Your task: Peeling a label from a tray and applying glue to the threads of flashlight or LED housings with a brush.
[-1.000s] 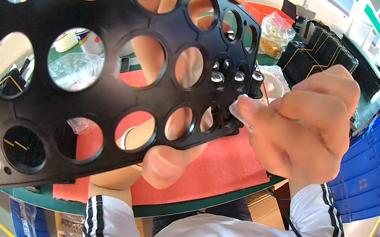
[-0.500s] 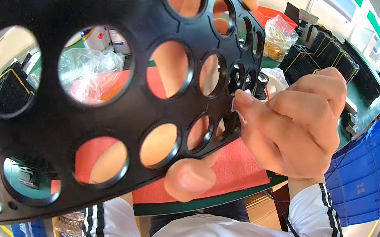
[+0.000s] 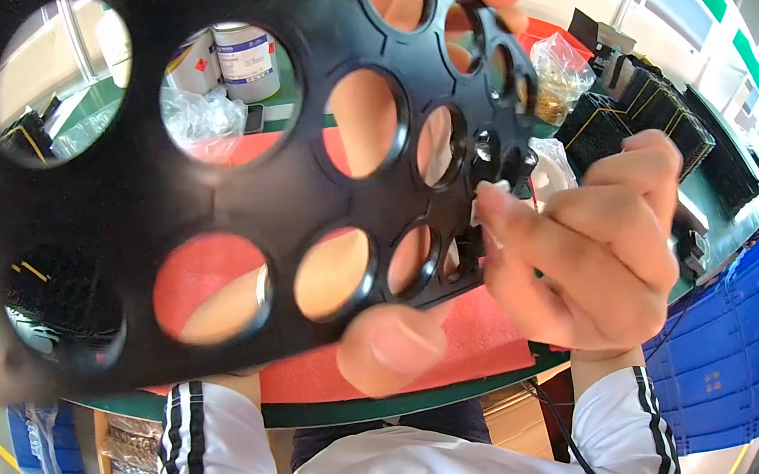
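Observation:
A black panel (image 3: 290, 192) full of round holes is held up close and tilted, covering much of the upper left. My left hand (image 3: 392, 348) grips it from behind. The thumb presses on the lower edge, the fingertips show past the upper right edge, and the palm shows through the holes. My right hand (image 3: 595, 250) is closed at the panel's right end, thumb and forefinger pinching a small pale piece (image 3: 477, 210) against or beside the edge. Its exact kind is too small to make out. Small shiny round parts (image 3: 484, 145) sit at the panel's right end.
A red mat (image 3: 477, 331) covers the green table below the panel. Behind stand a white can (image 3: 247, 62) and crumpled clear plastic (image 3: 203, 126). A bag of brass-coloured bits (image 3: 560, 78) and strapped stacks of black panels (image 3: 653, 118) lie at right, blue crates (image 3: 732, 337) beyond.
The panel has shifted right, and its left end has tilted upward, with my left hand moving along. My right hand stays almost in place, still pinching at the panel's right end.

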Motion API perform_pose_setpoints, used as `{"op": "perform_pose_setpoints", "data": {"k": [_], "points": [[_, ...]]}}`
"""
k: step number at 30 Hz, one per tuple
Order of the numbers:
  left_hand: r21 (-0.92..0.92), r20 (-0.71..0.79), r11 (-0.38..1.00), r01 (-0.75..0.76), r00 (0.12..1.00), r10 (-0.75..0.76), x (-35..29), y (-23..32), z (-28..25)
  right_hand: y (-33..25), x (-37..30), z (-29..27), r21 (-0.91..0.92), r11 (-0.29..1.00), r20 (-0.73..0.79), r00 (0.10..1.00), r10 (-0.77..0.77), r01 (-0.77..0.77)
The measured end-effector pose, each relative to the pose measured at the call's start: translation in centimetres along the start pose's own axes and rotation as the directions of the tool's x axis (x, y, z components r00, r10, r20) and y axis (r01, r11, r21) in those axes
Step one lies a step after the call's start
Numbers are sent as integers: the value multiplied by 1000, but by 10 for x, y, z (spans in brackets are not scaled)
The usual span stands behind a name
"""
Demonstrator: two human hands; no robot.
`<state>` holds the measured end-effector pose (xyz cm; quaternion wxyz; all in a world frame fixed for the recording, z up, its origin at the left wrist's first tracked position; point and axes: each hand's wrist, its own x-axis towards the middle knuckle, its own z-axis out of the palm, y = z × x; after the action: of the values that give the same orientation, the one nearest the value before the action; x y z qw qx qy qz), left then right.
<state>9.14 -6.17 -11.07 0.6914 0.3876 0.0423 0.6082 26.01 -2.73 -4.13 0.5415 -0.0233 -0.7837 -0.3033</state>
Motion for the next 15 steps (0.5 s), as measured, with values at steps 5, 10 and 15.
{"op": "perform_pose_setpoints", "data": {"k": [5, 10, 15], "points": [[60, 95, 998, 32, 995, -38, 8, -6, 0, 5, 0, -13, 68, 998, 30, 1000, 0, -2], [224, 202, 974, 44, 975, -90, 21, -19, -2, 10, 0, -16, 144, 985, 72, 994, 84, -94], [622, 119, 779, -78, 993, 5, 33, -8, -5, 10, 0, -6, 136, 982, 50, 991, 122, -128]]}}
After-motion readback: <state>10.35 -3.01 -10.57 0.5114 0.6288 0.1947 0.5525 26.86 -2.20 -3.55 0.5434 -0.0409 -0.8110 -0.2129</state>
